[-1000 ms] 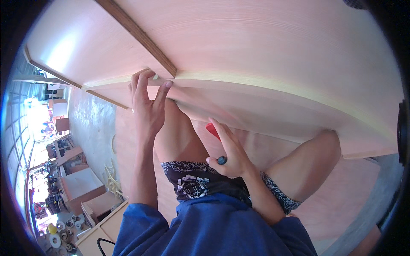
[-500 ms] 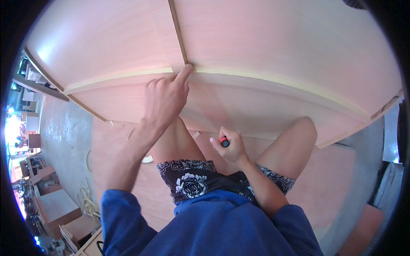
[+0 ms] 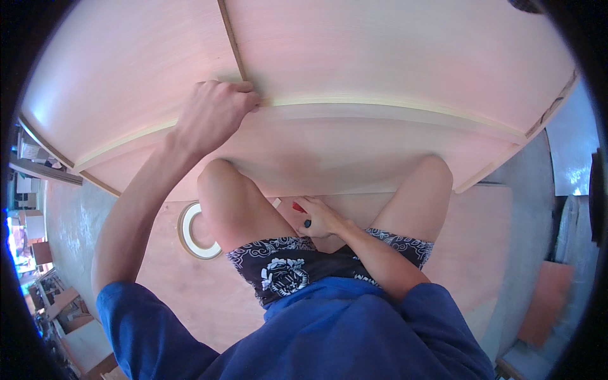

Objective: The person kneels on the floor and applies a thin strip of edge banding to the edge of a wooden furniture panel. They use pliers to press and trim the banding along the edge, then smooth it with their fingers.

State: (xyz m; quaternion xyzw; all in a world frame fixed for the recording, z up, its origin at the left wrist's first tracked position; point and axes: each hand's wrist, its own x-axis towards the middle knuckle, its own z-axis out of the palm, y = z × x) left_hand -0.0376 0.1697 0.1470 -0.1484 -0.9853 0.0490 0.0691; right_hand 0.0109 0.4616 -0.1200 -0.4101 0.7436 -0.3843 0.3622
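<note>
A large pale wooden panel (image 3: 380, 57) stands before me. A narrow wooden strip (image 3: 232, 41) runs down it to meet a long pale horizontal strip (image 3: 367, 101). At that meeting point is my left hand (image 3: 218, 114), its fingers curled closed against the wood; what lies under the fingertips is hidden. Low between my knees, my right hand (image 3: 323, 218) is wrapped round a red and black handled tool (image 3: 299, 207). Only parts of the handle show, and its working end cannot be made out.
A cream ring-shaped roll (image 3: 187, 235) lies by my left knee on the plywood sheet (image 3: 171, 285) under me. Boxes and boards (image 3: 82, 345) are piled at the lower left. A reddish board (image 3: 546, 304) and a pale sheet (image 3: 575, 152) are at the right.
My left hand has gone from a stretched index finger on the joint to curled fingers there. My right hand has moved slightly left and turned its tool. My view has shifted, uncovering the cream roll.
</note>
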